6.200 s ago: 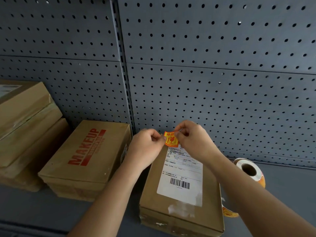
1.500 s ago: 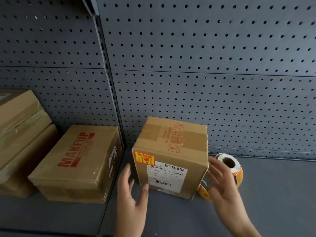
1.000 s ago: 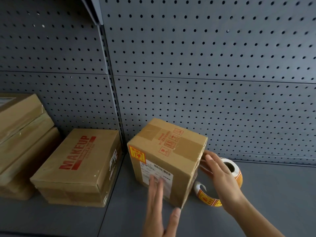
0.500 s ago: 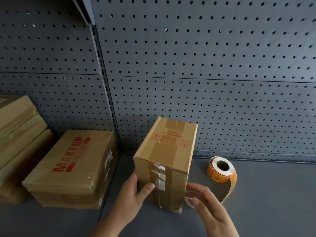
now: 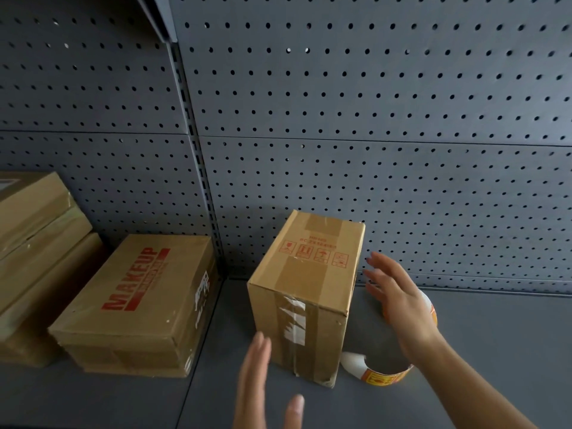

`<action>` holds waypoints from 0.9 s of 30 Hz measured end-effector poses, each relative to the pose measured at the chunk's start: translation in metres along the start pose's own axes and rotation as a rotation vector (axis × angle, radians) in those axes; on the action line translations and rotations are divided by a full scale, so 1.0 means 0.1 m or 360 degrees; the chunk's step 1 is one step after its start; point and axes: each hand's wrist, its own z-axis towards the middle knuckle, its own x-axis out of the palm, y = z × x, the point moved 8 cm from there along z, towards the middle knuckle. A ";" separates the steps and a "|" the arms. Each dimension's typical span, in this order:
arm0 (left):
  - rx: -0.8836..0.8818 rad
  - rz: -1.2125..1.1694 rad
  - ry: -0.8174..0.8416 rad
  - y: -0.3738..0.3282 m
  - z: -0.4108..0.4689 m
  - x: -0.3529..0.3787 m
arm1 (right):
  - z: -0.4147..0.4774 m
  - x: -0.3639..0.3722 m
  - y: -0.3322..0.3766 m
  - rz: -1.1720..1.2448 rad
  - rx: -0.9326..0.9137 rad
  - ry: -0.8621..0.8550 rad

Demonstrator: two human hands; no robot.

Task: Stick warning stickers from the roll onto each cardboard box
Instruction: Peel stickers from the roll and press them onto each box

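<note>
Grey pegboard panels [image 5: 371, 103] back a dark grey shelf [image 5: 495, 351] that carries everything in view. At the far left sits a stack of brown boxes [image 5: 37, 258], and beside it lies a flat box printed MAKEUP [image 5: 139, 301] in red; both are closed, so what they hold cannot be seen. The cardboard box [image 5: 309, 274] stands near the middle of the shelf, sealed with brown tape along its top and clear tape down its near face (white scraps of torn label cling there). Its top face bears a row of red handling symbols, and the longer side of that face runs away from the camera toward the pegboard, skewed slightly to the right. The left hand [image 5: 257, 385] is released, fingers straight and together, its fingertips just beside the box's lower near-left corner; whether they touch the cardboard I cannot tell. The right hand [image 5: 402, 305] is also released, fingers spread, hovering just to the right of the box and grasping nothing. Behind that hand lies the sticker roll [image 5: 431, 306], mostly hidden, with only an orange-and-white edge showing. A loose strip [image 5: 383, 377] of orange stickers curls on the shelf by the box's near-right corner.
</note>
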 end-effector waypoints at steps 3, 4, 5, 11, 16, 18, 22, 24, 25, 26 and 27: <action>0.0106 0.0105 0.0182 0.02 -0.07 0.24 | 0.23 0.15 0.00 0.0001 0.0021 0.0117; 0.0076 0.0082 0.0216 0.03 -0.08 0.29 | 0.27 0.19 -0.02 0.0002 0.0041 0.0160; 0.0043 0.0058 0.0236 0.04 -0.08 0.33 | 0.28 0.23 -0.03 -0.0022 0.0062 0.0194; -0.0244 -0.0009 0.0259 0.12 0.05 0.21 | 0.02 0.20 -0.07 -0.0084 0.0046 0.0187; -0.0466 -0.0108 0.0363 0.31 0.34 0.04 | -0.42 0.18 -0.06 -0.0099 -0.0035 0.0207; -0.0560 -0.0210 0.0478 0.37 0.48 0.04 | -0.56 0.18 -0.10 -0.0141 -0.0051 0.0249; -0.0609 -0.0261 0.0606 0.42 0.69 0.02 | -0.63 0.17 -0.16 -0.0218 -0.0080 0.0259; -0.0633 -0.0270 0.0626 0.47 0.74 0.02 | -0.62 0.17 -0.15 -0.0231 -0.0128 0.0260; -0.0649 -0.0263 0.0636 0.49 0.74 0.02 | -0.62 0.18 -0.14 -0.0239 -0.0154 0.0271; -0.0660 -0.0248 0.0643 0.50 0.75 0.03 | -0.61 0.19 -0.13 -0.0247 -0.0172 0.0300; -0.0661 -0.0231 0.0640 0.49 0.75 0.03 | -0.62 0.22 -0.12 -0.0247 -0.0177 0.0341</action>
